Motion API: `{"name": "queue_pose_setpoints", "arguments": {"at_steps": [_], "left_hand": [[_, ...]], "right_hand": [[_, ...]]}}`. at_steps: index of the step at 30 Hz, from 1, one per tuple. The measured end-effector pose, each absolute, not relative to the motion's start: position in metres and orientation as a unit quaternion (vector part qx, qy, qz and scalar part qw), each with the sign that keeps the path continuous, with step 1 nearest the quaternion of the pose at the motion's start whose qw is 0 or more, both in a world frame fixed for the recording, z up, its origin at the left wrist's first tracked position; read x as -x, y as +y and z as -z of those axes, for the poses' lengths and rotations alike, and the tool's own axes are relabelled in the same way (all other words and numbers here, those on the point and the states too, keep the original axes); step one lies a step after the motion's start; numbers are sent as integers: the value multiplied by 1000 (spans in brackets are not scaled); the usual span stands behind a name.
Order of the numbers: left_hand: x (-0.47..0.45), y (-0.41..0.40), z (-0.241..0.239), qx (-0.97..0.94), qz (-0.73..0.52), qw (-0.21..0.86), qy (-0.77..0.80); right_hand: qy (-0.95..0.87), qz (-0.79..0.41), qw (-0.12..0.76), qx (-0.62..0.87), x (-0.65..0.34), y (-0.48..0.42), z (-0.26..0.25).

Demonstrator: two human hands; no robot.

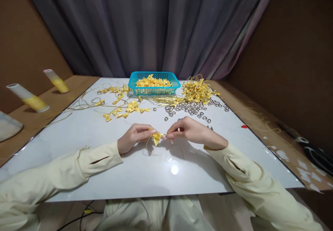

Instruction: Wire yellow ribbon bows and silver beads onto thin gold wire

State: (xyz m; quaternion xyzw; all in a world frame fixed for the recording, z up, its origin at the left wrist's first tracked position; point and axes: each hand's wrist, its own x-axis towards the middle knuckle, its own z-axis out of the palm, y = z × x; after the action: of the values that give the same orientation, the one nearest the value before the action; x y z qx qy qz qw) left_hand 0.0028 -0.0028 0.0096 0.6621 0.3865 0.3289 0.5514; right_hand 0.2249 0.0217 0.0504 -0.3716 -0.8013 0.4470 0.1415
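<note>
Between my two hands, just above the white tabletop (109, 175), is a yellow ribbon bow (156, 138) with a thin gold cord curling below it. My left hand (136, 135) pinches the bow's left side between thumb and fingers. My right hand (186, 132) is closed in a pinch on the gold cord at the bow's right; the exact spot is partly hidden by the fingertips. Beyond my right hand lie many small silver rings or beads (191, 108). Loose yellow bows (133, 106) with cords are scattered beyond my left hand.
A blue plastic basket (132, 79) full of yellow bows stands at the back. To its right is a heap of corded bows (197, 90), with straight gold cords (161, 100) nearby. Two spools (36, 100) stand at the left; black-handled scissors (312, 154) lie at the right.
</note>
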Motion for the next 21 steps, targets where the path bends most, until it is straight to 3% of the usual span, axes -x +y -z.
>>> {"name": "queue_pose_setpoints", "arguments": {"at_steps": [5, 8, 11, 16, 21], "left_hand": [[-9, 5, -15, -708, -482, 309, 413], [-16, 2, -18, -744, -480, 218, 411], [-23, -6, -19, -770, -446, 198, 410], [-29, -19, -21, -777, -401, 226, 429], [-28, -22, -23, -793, -372, 234, 422]], "right_hand": [[-828, -415, 154, 343, -233, 16, -71], [-821, -451, 116, 329, -229, 7, -77], [-820, -456, 125, 324, -222, 2, -76], [-838, -343, 216, 365, -216, 1, -67], [-871, -200, 191, 407, -213, -3, -63]]}}
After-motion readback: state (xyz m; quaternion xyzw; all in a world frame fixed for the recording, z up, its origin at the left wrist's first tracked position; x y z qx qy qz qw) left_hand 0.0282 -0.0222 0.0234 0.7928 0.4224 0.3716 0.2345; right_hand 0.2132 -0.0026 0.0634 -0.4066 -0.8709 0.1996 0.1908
